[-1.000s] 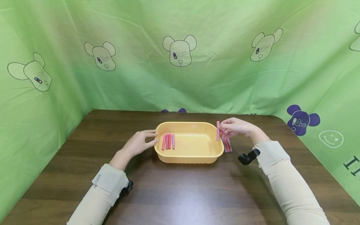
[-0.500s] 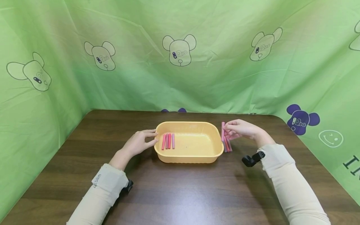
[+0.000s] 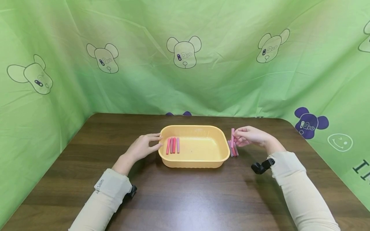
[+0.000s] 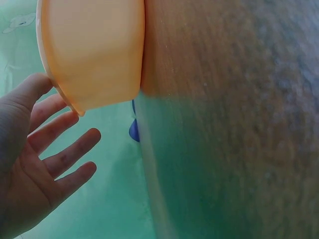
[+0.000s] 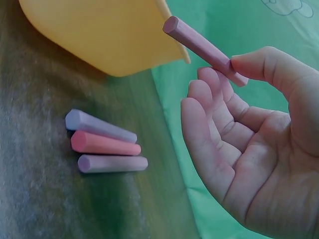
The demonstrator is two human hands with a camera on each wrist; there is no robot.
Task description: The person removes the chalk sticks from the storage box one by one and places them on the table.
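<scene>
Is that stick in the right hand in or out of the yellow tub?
Out: the right hand pinches the stick in midair, right of the yellow tub.

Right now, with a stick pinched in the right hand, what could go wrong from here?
1. The right hand pinches the pink stick near one end, so it might swivel or slip.
2. Three sticks lie side by side on the table by the tub; a low pass could scatter them.
3. The left hand touches the tub's left rim, but no firm grip shows, so a bump might shift it.
</scene>
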